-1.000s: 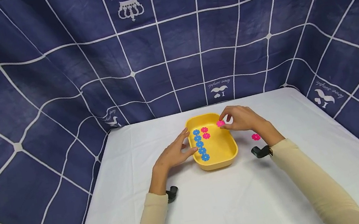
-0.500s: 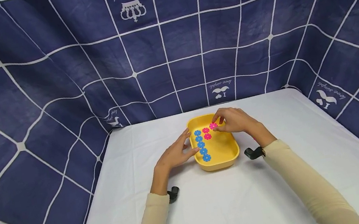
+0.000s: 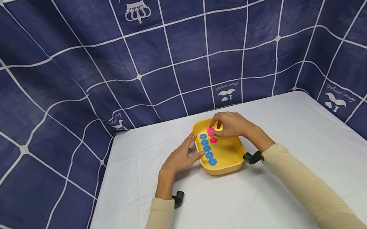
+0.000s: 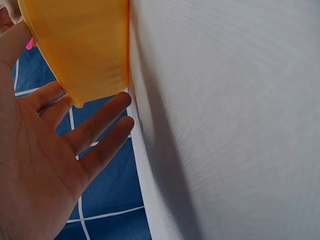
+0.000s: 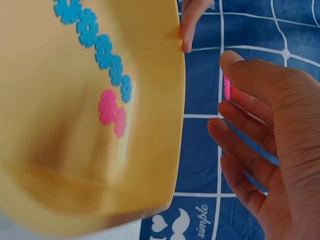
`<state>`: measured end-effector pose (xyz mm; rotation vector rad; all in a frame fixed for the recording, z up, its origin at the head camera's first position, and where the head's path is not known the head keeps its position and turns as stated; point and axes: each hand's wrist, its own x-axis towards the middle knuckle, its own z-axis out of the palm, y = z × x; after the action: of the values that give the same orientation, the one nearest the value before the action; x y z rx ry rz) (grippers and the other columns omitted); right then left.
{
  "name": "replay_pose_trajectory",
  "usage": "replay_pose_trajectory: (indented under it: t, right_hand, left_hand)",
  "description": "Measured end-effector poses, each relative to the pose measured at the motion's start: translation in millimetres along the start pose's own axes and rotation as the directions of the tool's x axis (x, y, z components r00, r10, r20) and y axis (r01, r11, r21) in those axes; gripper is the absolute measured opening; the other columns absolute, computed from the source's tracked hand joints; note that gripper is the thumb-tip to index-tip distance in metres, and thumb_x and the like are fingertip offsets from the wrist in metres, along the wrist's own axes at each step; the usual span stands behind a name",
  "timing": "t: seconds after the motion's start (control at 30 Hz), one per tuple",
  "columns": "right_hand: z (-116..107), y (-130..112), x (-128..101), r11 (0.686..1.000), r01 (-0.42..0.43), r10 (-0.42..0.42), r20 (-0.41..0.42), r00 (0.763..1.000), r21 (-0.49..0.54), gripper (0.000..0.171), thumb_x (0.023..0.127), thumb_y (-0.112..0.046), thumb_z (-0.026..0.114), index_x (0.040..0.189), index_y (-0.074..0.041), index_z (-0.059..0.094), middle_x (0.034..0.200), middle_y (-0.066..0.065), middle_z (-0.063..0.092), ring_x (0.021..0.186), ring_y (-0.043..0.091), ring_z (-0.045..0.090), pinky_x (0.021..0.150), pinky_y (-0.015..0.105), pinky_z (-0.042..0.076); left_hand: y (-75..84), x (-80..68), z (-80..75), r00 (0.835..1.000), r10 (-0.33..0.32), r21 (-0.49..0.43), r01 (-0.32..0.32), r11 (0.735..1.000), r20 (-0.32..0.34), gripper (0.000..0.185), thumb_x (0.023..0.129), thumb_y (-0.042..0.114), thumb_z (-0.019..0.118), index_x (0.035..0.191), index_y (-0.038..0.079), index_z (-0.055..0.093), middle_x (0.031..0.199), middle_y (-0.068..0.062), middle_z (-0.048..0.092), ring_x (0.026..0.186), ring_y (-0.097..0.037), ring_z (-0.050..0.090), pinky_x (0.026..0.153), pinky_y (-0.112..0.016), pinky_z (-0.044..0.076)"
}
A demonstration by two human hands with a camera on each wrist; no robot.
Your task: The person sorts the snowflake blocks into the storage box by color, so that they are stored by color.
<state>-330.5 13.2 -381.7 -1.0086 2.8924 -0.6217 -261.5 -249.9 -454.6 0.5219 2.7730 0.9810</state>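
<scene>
A yellow plastic tray (image 3: pixel 227 155) stands on the white table. My left hand (image 3: pixel 178 157) touches its left side with spread, fairly straight fingers, the thumb at the rim and other fingers by the outer wall in the left wrist view. Above the tray's far part, my right hand (image 3: pixel 234 124) pinches a pink flower-shaped disc (image 5: pixel 227 88) between thumb and index finger; its other fingers are loosely bent. Inside lie a row of several blue flower-shaped discs (image 3: pixel 207 148) along the left side and two pink discs (image 5: pixel 108 106), one of them covered in the head view by the held disc.
The white tablecloth (image 3: pixel 202 218) spreads around the tray. Dark blue cloth (image 3: pixel 186 39) with white grid lines hangs behind the table and along both sides. Each wrist wears a black camera mount, such as the right one (image 3: pixel 252 157).
My right hand has moved left over the tray with the pink disc, towards the pink discs inside. The loose pink disc on the table is now hidden by my right arm. My left hand stays put.
</scene>
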Motion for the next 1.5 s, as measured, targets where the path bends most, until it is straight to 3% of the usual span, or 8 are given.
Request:
replay_pose_trajectory:
  t: [0.3, 0.53, 0.87, 1.07, 1.23, 1.4, 1.5]
  right_hand:
    - [4.8, -1.0, 4.1, 1.0, -0.023, 0.023, 0.03, 0.999, -0.013, 0.036, 0.083, -0.043, 0.081, 0.11, -0.02, 0.077, 0.108, 0.0, 0.072, 0.096, 0.023, 0.069, 0.074, 0.035, 0.058]
    - [11.8, 1.6, 8.3, 0.999, -0.045, 0.045, 0.081, 0.996, -0.003, 0.032, 0.083, -0.036, 0.081, 0.11, -0.021, 0.077, 0.108, 0.003, 0.072, 0.093, 0.02, 0.067, 0.074, 0.035, 0.058]
    - [16.3, 3.2, 19.7, 0.997, -0.063, 0.07, 0.134, 0.989, -0.053, 0.03, 0.082, -0.037, 0.082, 0.108, -0.023, 0.077, 0.102, -0.002, 0.072, 0.09, 0.015, 0.065, 0.077, 0.036, 0.057]
    - [17.3, 2.4, 25.9, 0.995, -0.069, 0.081, 0.203, 0.976, -0.066, 0.029, 0.083, -0.038, 0.082, 0.107, -0.022, 0.077, 0.097, -0.002, 0.071, 0.084, 0.015, 0.063, 0.074, 0.034, 0.055]
    - [20.8, 4.3, 27.3, 0.992, -0.089, 0.109, 0.273, 0.956, -0.084, 0.036, 0.082, -0.043, 0.082, 0.108, -0.019, 0.077, 0.091, -0.003, 0.071, 0.078, 0.014, 0.062, 0.077, 0.038, 0.054]
    - [25.5, 8.6, 26.7, 0.992, -0.086, 0.111, 0.297, 0.949, -0.096, 0.037, 0.082, -0.045, 0.082, 0.106, -0.018, 0.077, 0.093, -0.005, 0.071, 0.079, 0.015, 0.061, 0.079, 0.04, 0.053]
    - [27.7, 9.7, 26.0, 0.991, -0.084, 0.112, 0.3, 0.947, -0.104, 0.035, 0.082, -0.046, 0.083, 0.104, -0.02, 0.077, 0.096, -0.006, 0.072, 0.081, 0.014, 0.061, 0.079, 0.041, 0.053]
  left_hand:
    - [-2.1, -0.2, 4.4, 1.0, -0.003, -0.002, 0.003, 1.0, -0.006, 0.088, 0.09, 0.066, 0.062, 0.161, 0.03, 0.025, 0.165, 0.02, 0.022, 0.125, -0.015, 0.061, 0.108, -0.053, 0.044]
    - [-3.1, -1.1, 3.8, 1.0, -0.004, 0.008, 0.004, 1.0, -0.005, 0.087, 0.089, 0.069, 0.06, 0.16, 0.031, 0.028, 0.165, 0.024, 0.015, 0.127, -0.014, 0.06, 0.109, -0.054, 0.043]
    - [-3.2, -2.5, 0.5, 0.999, 0.03, 0.001, -0.03, 1.0, -0.014, 0.091, 0.09, 0.069, 0.06, 0.162, 0.026, 0.026, 0.166, 0.015, 0.024, 0.127, -0.017, 0.06, 0.108, -0.053, 0.044]
    - [-4.7, -2.3, -1.6, 0.999, 0.045, 0.0, -0.045, 0.999, -0.015, 0.092, 0.09, 0.07, 0.059, 0.163, 0.026, 0.022, 0.166, 0.01, 0.026, 0.127, -0.017, 0.06, 0.11, -0.053, 0.043]
    - [-5.6, -0.6, -1.0, 1.0, 0.023, 0.003, -0.023, 1.0, -0.007, 0.092, 0.088, 0.073, 0.058, 0.162, 0.029, 0.024, 0.166, 0.017, 0.023, 0.126, -0.014, 0.06, 0.109, -0.051, 0.044]
    - [-5.8, 0.4, -0.3, 1.0, 0.0, 0.007, 0.0, 1.0, -0.004, 0.093, 0.086, 0.076, 0.057, 0.162, 0.039, 0.017, 0.162, 0.017, 0.032, 0.124, -0.011, 0.061, 0.109, -0.05, 0.044]
    - [-6.5, 0.9, -0.1, 1.0, 0.009, 0.007, -0.009, 1.0, -0.01, 0.095, 0.086, 0.076, 0.058, 0.162, 0.037, 0.017, 0.161, 0.016, 0.034, 0.123, -0.011, 0.061, 0.109, -0.051, 0.043]
